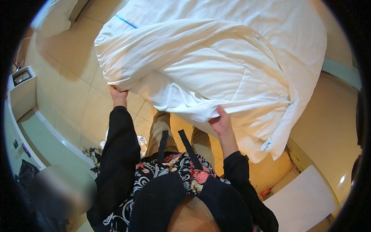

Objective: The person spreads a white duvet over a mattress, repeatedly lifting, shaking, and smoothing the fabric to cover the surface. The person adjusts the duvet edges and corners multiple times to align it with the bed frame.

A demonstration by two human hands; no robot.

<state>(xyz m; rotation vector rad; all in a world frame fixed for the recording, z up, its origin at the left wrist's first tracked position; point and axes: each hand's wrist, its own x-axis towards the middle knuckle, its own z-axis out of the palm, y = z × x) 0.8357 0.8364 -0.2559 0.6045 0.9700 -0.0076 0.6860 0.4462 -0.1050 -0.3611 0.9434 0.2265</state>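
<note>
In the head view, the person is standing at the edge of a bed (309,42), looking down over a bunched white duvet (216,65) that is lying across the mattress and hanging over its near side. The left hand (118,96) is reaching forward with the arm almost straight, its fingers closing on the duvet's lower left corner from below. The right hand (221,123) is raised with the elbow bent, thumb on top and fingers curling under the near hem, pinching a fold of the fabric. Both black sleeves are coming up from the lower edge, on either side of a flowered apron (185,170). A tiled floor (73,92) is showing to the left, beside a pale green cabinet (46,141).
</note>
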